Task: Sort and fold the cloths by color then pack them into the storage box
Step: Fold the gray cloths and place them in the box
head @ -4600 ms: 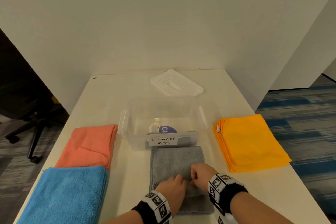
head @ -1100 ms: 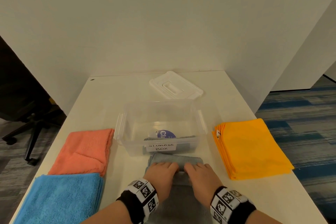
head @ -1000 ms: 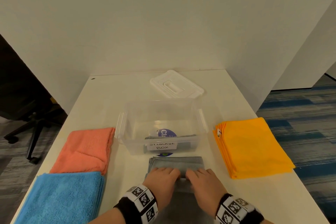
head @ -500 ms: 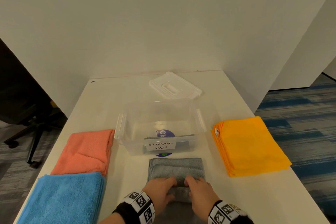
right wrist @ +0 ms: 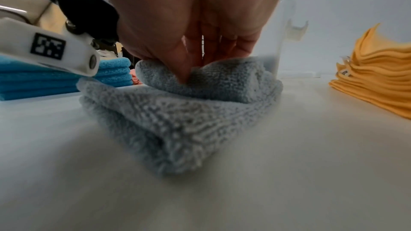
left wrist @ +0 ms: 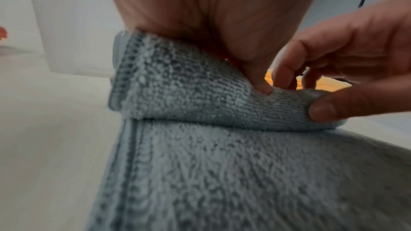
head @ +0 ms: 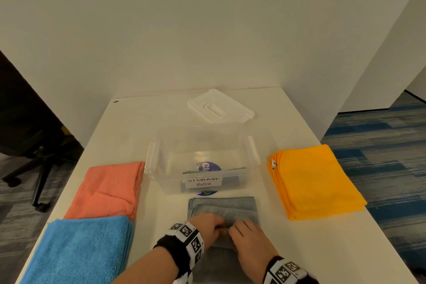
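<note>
A grey cloth [head: 227, 208] lies on the white table in front of the clear storage box [head: 202, 145], its far part rolled or folded back toward me. My left hand [head: 208, 228] and right hand [head: 246, 234] sit side by side on that fold, fingers curled and pinching it. In the left wrist view the grey cloth [left wrist: 200, 155] shows the fold lifted, with my left hand [left wrist: 260, 87] pinching the fold. In the right wrist view my right hand [right wrist: 189, 75] pinches the top of the grey cloth [right wrist: 177, 120]. A grey cloth lies inside the box.
An orange stack [head: 313, 180] lies right of the box, a coral cloth [head: 108, 189] and a blue stack [head: 78, 251] to the left. The white lid [head: 220, 106] rests behind the box. A black chair [head: 27, 140] stands off the table's left side.
Both hands have drawn the cloth's far edge back toward me, away from the box, over the last second. More of the folded layer now shows beyond my fingers.
</note>
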Tool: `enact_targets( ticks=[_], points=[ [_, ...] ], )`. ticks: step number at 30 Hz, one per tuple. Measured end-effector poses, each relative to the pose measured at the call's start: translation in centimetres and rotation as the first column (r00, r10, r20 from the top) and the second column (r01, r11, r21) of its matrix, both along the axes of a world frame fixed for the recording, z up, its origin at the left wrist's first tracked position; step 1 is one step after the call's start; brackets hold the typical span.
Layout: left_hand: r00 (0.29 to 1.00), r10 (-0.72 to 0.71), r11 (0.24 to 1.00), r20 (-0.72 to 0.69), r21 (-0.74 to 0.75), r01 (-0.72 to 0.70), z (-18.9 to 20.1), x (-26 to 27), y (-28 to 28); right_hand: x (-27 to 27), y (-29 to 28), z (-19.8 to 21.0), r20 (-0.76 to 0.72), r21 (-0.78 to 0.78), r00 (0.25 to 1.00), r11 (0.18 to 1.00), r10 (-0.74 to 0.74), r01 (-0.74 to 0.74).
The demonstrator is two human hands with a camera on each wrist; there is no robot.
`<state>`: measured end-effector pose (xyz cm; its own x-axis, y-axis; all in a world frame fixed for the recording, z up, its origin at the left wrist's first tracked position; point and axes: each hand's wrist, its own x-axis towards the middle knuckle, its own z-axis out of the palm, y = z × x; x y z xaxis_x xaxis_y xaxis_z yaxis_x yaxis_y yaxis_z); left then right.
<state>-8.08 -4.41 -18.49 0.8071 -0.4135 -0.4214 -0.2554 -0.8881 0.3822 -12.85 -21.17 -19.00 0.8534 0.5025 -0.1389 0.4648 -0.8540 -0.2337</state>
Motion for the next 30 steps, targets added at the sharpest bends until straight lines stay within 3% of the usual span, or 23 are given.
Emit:
enact_targets(
  ticks=[4,10,15,20,23,28,30],
  points=[
    [0.999,0.024,1.0,0.035,-0.006,-0.024,-0.7,-0.3,-0.4,1.0,-0.1,1.1,-0.068,0.091,0.997,0.995,-0.019,0.025],
    [0.935,-0.036,0.997,0.354,0.072,0.011,-1.0,-2.4,-0.6,3.0,0.4,0.9,-0.155,0.06,0.984,0.993,-0.091,0.101],
    [0.917,-0.157,0.984,0.367,0.141,0.112,-1.0,-4.1,-1.0,3.9,0.5,1.1,-0.237,0.07,0.962,0.985,-0.138,0.159],
    [0.946,-0.121,0.989,0.301,0.117,0.089,-0.7,-3.1,-0.9,4.5,0.7,1.3,-0.279,0.103,0.946,0.974,-0.166,0.201],
    [0.961,-0.117,0.984,0.252,0.161,0.077,-0.3,-1.9,-1.0,4.2,0.8,1.4,-0.224,0.093,0.961,0.978,-0.162,0.187],
    [0.974,-0.048,0.981,0.222,0.193,0.005,-0.6,-0.6,-0.7,2.5,0.9,0.9,0.045,0.097,0.997,0.993,-0.069,0.064],
    [0.973,-0.037,0.982,0.228,0.189,-0.006,-0.8,-0.3,-0.6,1.8,0.6,0.2,0.056,0.093,0.997,0.995,-0.044,0.039]
  ],
)
